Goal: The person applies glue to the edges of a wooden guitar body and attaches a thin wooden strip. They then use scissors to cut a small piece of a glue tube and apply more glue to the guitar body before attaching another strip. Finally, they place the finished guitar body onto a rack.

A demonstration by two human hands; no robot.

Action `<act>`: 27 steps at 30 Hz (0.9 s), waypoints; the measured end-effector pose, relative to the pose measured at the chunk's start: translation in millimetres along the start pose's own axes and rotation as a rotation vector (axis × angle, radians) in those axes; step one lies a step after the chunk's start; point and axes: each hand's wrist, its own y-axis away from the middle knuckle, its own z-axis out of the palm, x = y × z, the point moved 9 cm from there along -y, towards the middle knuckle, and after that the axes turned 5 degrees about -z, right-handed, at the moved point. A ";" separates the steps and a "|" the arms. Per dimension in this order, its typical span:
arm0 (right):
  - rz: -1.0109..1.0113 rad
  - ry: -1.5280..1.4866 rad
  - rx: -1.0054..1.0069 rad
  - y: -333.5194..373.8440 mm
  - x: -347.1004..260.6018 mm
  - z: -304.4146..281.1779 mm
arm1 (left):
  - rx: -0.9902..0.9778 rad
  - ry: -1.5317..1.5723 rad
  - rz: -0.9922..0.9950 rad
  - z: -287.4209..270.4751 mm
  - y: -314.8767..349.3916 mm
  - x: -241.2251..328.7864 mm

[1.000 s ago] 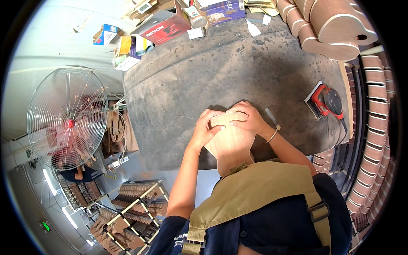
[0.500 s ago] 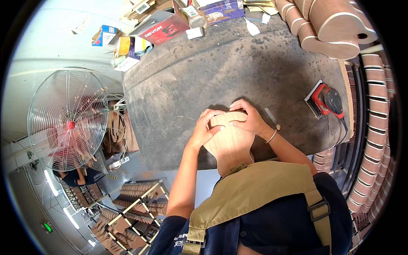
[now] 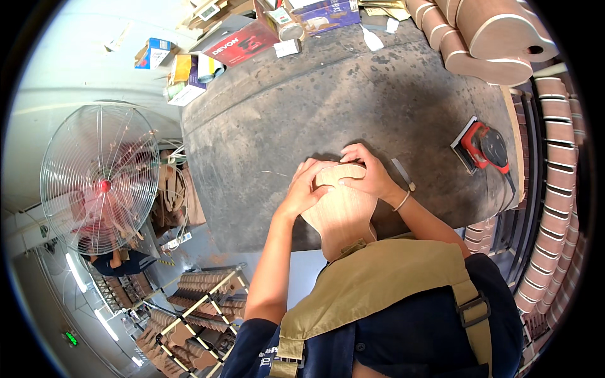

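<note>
A small pale-wood, ukulele-like instrument body (image 3: 343,214) lies in front of me, its near end against my apron and its far end over the workbench. My left hand (image 3: 304,189) is closed around its far left edge, thumb on the upper face. My right hand (image 3: 372,177) grips the far right edge, fingers bent over the rim and thumb on top. A lighter curved wooden strip (image 3: 340,174) shows at the far end between both hands. The fingertips beyond the rim are partly hidden. A flat blade-like tool (image 3: 403,173) lies just right of my right hand.
A red and black sander (image 3: 484,146) rests on the dark workbench (image 3: 265,126) at the right. Boxes (image 3: 236,47) and a white bottle (image 3: 372,40) stand along the far edge. Stacked instrument bodies (image 3: 504,38) fill the far right. A large fan (image 3: 101,179) is at left, a person (image 3: 120,261) beyond it.
Both hands keep their hold at the body's far end, with only a slight shift of the fingers. The instrument body stays in nearly the same place.
</note>
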 end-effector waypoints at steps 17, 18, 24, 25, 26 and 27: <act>0.029 0.013 0.037 -2.6 10.6 -4.6 | 0.043 -0.322 0.084 8.3 -21.8 54.4; 0.022 0.021 0.033 -2.4 11.8 -3.9 | 0.041 -0.339 0.092 8.7 -22.7 57.5; -0.052 0.208 0.163 -31.4 0.6 -38.3 | 0.118 -0.434 0.034 5.4 -18.5 60.3; -0.054 0.243 0.222 -40.8 1.3 -50.1 | 0.143 -0.426 0.044 3.7 -16.9 59.6; -0.077 0.264 0.305 -52.7 0.1 -67.5 | 0.145 -0.411 0.019 1.6 -18.9 57.9; -0.130 0.323 0.386 -66.5 0.3 -85.4 | 0.145 -0.398 -0.010 -0.6 -18.9 55.9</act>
